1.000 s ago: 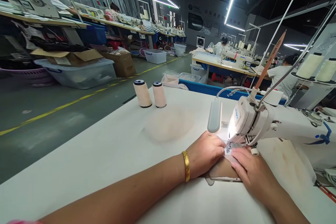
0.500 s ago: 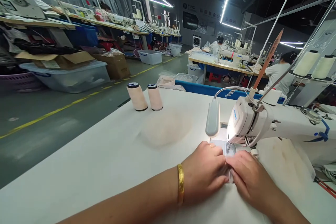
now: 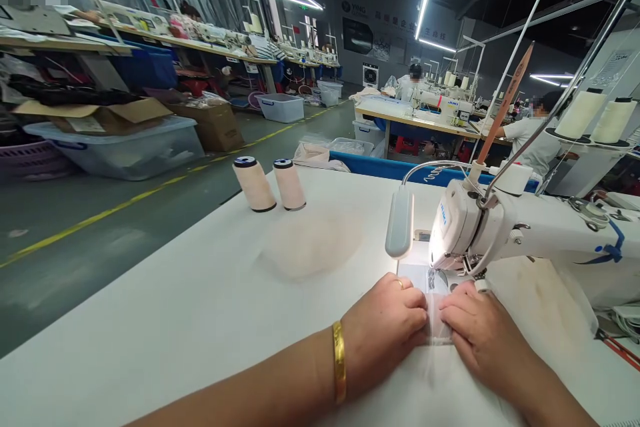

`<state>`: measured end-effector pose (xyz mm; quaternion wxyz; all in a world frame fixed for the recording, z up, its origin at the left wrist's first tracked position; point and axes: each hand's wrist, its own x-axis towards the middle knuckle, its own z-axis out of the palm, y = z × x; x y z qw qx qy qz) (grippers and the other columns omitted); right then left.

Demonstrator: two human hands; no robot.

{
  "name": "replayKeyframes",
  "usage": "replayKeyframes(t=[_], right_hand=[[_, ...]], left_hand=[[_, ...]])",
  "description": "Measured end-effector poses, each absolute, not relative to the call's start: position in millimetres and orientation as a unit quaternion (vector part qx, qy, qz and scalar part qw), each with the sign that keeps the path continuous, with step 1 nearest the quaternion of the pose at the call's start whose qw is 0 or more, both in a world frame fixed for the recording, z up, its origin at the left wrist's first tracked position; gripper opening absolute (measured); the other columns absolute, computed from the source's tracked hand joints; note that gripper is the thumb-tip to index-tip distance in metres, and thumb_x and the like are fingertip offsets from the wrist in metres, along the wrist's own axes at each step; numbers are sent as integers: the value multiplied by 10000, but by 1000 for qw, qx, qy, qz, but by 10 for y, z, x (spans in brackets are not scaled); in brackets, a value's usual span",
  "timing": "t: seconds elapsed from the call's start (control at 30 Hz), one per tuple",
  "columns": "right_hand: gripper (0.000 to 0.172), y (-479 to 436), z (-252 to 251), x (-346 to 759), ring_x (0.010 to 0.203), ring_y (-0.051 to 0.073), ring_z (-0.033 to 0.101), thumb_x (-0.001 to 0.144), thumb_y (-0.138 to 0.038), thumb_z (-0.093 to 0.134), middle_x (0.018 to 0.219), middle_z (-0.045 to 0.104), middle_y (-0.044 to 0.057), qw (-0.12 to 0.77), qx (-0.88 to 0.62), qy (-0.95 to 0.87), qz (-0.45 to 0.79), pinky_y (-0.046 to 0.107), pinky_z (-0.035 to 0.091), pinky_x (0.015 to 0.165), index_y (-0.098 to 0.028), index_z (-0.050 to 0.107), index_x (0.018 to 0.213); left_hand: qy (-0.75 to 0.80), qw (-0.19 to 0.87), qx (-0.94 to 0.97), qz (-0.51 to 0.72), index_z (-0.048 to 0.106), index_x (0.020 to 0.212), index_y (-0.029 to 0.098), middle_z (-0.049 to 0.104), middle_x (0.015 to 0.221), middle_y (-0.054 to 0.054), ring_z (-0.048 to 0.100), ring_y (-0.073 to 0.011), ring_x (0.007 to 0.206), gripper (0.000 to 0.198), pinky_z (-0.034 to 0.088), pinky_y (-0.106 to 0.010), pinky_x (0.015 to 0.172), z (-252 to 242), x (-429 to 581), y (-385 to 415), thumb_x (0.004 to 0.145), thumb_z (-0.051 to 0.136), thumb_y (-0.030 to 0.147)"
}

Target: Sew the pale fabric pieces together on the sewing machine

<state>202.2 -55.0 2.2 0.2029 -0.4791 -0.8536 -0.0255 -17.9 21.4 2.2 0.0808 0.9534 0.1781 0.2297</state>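
A small piece of sheer, pale fabric (image 3: 439, 328) lies under the needle area of a white sewing machine (image 3: 457, 227). My left hand (image 3: 383, 330), with a gold bracelet at the wrist, has its fingers curled down on the fabric's left edge. On the other side, my right hand (image 3: 485, 330) is closed over the right edge, fingertips near the presser foot. A strip of the fabric shows between the two hands. The lamp (image 3: 400, 221) hangs just left of the machine head and lights the spot.
Two peach thread cones (image 3: 255, 185) stand at the table's far left edge. A brown pointed stick (image 3: 509, 103) rises from the machine. Cream thread cones (image 3: 580, 115) sit at right. Beyond the white table (image 3: 200, 307) are plastic bins (image 3: 125, 143) and co-workers at other machines.
My hands have moved apart slightly, the right one to the right, and more of the fabric shows between them. The whole view has shifted a little.
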Motion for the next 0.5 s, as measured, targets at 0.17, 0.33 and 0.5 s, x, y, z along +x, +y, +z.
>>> replayKeyframes(t=[0.17, 0.33, 0.5], right_hand=[[256, -525, 35, 2009, 836, 228, 543, 831, 16, 469, 868, 637, 30, 201, -500, -842, -5, 342, 370, 689, -223, 553, 869], [320, -494, 19, 2022, 822, 236, 550, 786, 40, 448, 845, 643, 30, 195, -530, -825, -21, 336, 404, 692, -230, 579, 898], [412, -460, -75, 2085, 895, 260, 611, 794, 28, 454, 976, 708, 58, 193, -550, -811, -54, 344, 446, 706, -238, 639, 1048]], left_hand=[[175, 63, 950, 249, 719, 853, 213, 741, 898, -4, 596, -199, 788, 80, 411, -381, 738, 3, -165, 241, 896, 705, 147], [182, 51, 948, 257, 711, 843, 206, 737, 901, -18, 594, -206, 792, 126, 411, -380, 743, -19, -120, 287, 939, 645, 158], [193, 30, 944, 266, 716, 845, 210, 721, 874, -32, 597, -218, 808, 148, 434, -387, 782, -52, -75, 367, 948, 627, 154]])
